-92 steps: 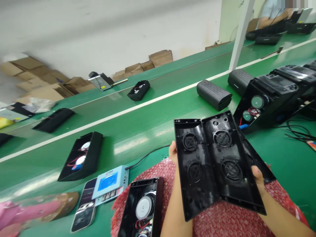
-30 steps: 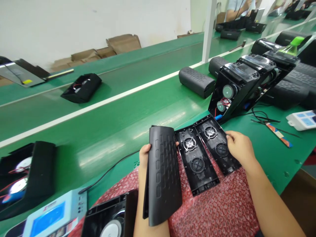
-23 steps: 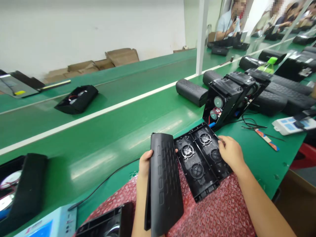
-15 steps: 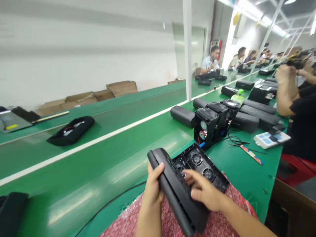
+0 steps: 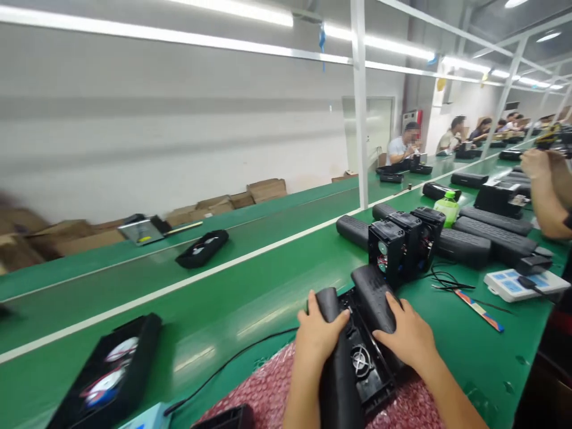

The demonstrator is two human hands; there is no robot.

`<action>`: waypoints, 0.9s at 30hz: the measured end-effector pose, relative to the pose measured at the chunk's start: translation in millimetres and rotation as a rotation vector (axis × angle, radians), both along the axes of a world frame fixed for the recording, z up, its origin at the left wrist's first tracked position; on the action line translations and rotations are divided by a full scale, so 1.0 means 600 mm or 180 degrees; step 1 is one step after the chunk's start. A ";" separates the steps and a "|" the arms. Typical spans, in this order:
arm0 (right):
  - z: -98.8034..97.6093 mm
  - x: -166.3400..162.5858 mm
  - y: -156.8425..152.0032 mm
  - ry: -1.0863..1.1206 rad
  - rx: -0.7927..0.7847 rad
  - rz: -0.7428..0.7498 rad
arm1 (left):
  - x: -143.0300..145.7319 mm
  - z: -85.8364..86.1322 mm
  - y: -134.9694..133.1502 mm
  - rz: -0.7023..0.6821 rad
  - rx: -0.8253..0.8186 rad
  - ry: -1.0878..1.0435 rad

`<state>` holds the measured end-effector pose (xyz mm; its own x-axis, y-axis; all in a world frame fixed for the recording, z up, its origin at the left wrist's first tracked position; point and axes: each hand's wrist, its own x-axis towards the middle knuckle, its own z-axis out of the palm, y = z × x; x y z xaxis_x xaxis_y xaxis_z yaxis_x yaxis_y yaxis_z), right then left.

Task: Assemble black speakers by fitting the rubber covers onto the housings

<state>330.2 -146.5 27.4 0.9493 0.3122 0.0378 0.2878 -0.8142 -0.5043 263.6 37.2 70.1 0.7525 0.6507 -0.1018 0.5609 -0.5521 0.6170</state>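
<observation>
My left hand [image 5: 315, 330] wraps over the upper part of a long black speaker shell [image 5: 342, 381], its thumb along the inner side. My right hand [image 5: 409, 333] grips a second, rounded black shell [image 5: 374, 295], with fingers on its far side and thumb on the near edge. Between the two shells shows a black speaker panel [image 5: 373, 381] with a round grille. I cannot tell whether the shells touch the panel. Red bubble wrap [image 5: 263, 387] lies beneath.
Several black speaker units [image 5: 386, 247] stand upright ahead. A white power strip [image 5: 525, 283], tweezers [image 5: 451, 286] and a striped strip [image 5: 480, 311] lie at right. Open shells [image 5: 203, 247] sit on the green belt at left. A black cable [image 5: 232, 360] crosses the bench. Co-workers [image 5: 404, 149] sit farther along.
The black casing my left hand held tilted is now two shells set apart, one in each hand, over the panel. My right hand has closed on its shell. The camera has tilted up and turned left.
</observation>
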 end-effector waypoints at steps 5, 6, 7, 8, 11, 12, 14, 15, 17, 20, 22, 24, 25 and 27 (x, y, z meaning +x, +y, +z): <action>-0.013 -0.007 0.011 -0.0065 -0.0651 0.0274 | 0.043 -0.035 -0.023 0.0068 0.0435 0.0590; -0.016 -0.010 0.012 -0.0075 -0.0711 0.0322 | 0.051 -0.039 -0.025 0.0102 0.0456 0.0647; -0.019 -0.012 0.012 -0.0084 -0.0770 0.0358 | 0.057 -0.043 -0.026 0.0131 0.0462 0.0691; -0.022 -0.014 0.012 -0.0104 -0.0820 0.0386 | 0.061 -0.046 -0.027 0.0149 0.0465 0.0722; -0.032 -0.017 0.012 -0.0261 -0.0919 0.0444 | 0.067 -0.048 -0.029 0.0079 0.0532 0.0816; -0.037 -0.016 0.012 -0.0378 -0.0936 0.0465 | 0.067 -0.047 -0.030 0.0031 0.0559 0.0845; -0.048 -0.014 0.015 -0.0753 -0.0910 0.0524 | 0.064 -0.041 -0.027 -0.0063 0.0611 0.0891; -0.056 -0.013 0.016 -0.1002 -0.0842 0.0564 | 0.062 -0.036 -0.022 -0.0086 0.0650 0.0904; -0.073 -0.011 0.021 -0.1527 -0.0562 0.0775 | 0.057 -0.018 0.001 -0.0070 0.0770 0.0908; -0.096 -0.014 0.031 -0.2067 0.0057 0.1402 | 0.033 0.021 0.077 0.0161 0.1006 0.0919; -0.103 -0.019 0.037 -0.2283 0.0403 0.1784 | -0.003 0.047 0.149 0.0491 0.1174 0.0960; -0.105 -0.025 0.042 -0.2498 0.0636 0.2039 | -0.053 0.066 0.225 0.0909 0.1335 0.1040; -0.106 -0.027 0.045 -0.2627 0.0736 0.2150 | -0.081 0.071 0.260 0.1102 0.1383 0.1100; -0.112 -0.027 0.054 -0.2900 0.0934 0.2326 | -0.134 0.077 0.322 0.1386 0.1400 0.1226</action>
